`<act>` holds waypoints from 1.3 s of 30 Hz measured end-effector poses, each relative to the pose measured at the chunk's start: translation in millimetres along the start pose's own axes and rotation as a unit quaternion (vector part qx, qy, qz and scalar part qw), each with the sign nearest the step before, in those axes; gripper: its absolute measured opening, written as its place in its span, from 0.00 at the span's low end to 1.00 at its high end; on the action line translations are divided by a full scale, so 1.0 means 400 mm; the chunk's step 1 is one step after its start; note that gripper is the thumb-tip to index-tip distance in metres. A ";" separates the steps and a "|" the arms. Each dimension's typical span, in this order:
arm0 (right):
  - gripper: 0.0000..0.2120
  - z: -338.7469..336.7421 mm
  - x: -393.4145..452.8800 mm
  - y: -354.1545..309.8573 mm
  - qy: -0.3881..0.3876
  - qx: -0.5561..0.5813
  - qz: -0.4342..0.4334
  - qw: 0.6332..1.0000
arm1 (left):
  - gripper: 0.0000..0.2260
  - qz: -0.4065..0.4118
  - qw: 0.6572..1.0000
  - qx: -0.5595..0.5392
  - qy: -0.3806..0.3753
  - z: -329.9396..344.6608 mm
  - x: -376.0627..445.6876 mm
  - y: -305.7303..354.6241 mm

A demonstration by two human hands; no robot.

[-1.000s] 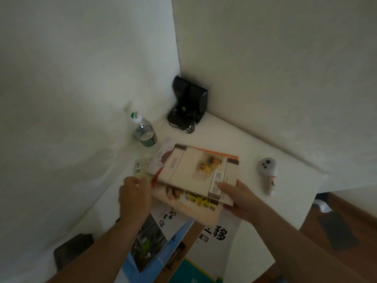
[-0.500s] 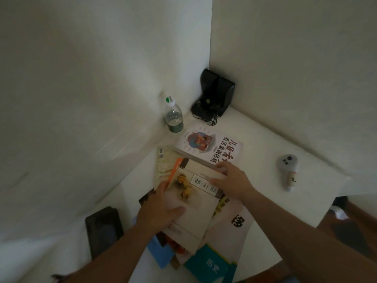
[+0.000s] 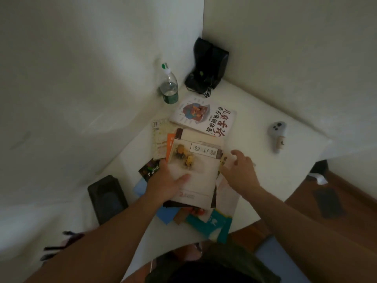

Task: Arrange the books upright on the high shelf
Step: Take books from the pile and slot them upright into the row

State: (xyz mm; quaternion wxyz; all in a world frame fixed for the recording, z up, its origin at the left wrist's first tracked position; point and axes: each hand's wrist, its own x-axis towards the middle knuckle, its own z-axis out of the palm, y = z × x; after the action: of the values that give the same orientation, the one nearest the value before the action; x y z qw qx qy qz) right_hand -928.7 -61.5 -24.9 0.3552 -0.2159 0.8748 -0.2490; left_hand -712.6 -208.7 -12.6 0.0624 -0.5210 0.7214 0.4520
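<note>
From the head view, a loose pile of books point(image 3: 193, 193) lies flat on the white table point(image 3: 255, 119) set into a corner of white walls. On top of the pile is a cream-covered paperback with small yellow figures and a dark title band point(image 3: 193, 166); its long axis runs from the person toward the far corner, title band at the far end, and it lies face up. The left hand point(image 3: 167, 184) rests on the near left part of this book, thumb stretched across the cover and fingers apparently curled round the left edge, though the fingers are hidden. The right hand point(image 3: 240, 172) hovers at the pile's right edge with fingers loosely bent and slightly spread; whether it touches a book cannot be told.

Beyond the pile, a white book with large red and black Chinese characters and an anatomical picture point(image 3: 204, 117) lies flat, tilted, its long side running left to right. A teal-covered book point(image 3: 216, 223) sticks out at the near end.

A clear plastic water bottle with a green label point(image 3: 169, 86) stands by the left wall. A black boxy device with cables point(image 3: 208, 66) sits in the corner. A grey handheld controller point(image 3: 277, 135) lies well to the right. A black rectangular case point(image 3: 106, 197) lies to the left.
</note>
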 end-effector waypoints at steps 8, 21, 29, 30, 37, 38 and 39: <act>0.30 0.115 -0.118 0.010 -0.069 0.134 0.080 0.985 | 0.33 -0.023 0.998 -0.063 -0.013 0.021 -0.024 -0.024; 0.26 0.149 -0.144 -0.067 -0.048 0.108 0.039 0.992 | 0.17 -0.089 0.943 -0.313 -0.073 0.015 -0.119 -0.144; 0.12 0.071 -0.123 -0.002 -0.022 0.150 0.052 0.987 | 0.16 -0.098 0.957 -0.260 -0.088 -0.010 -0.116 -0.143; 0.13 0.047 -0.120 0.012 -0.010 0.154 0.050 0.987 | 0.18 -0.091 0.960 -0.250 -0.093 -0.008 -0.117 -0.143; 0.17 -0.105 -0.090 0.143 0.061 0.226 0.100 0.967 | 0.29 -0.073 0.967 -0.223 -0.096 -0.003 -0.101 -0.163; 0.17 -0.114 -0.087 0.156 0.064 0.238 0.105 0.963 | 0.31 -0.074 0.968 -0.219 -0.098 -0.001 -0.096 -0.169; 0.17 -0.121 -0.087 0.163 0.064 0.246 0.109 0.961 | 0.33 -0.071 0.969 -0.215 -0.100 0.000 -0.093 -0.171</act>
State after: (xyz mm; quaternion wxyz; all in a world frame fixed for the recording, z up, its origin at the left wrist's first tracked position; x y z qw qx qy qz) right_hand -954.4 22.5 -15.3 0.3654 -0.0086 0.8258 -0.4294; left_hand -640.4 -186.2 -31.8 0.0532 -0.5242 0.5582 0.6409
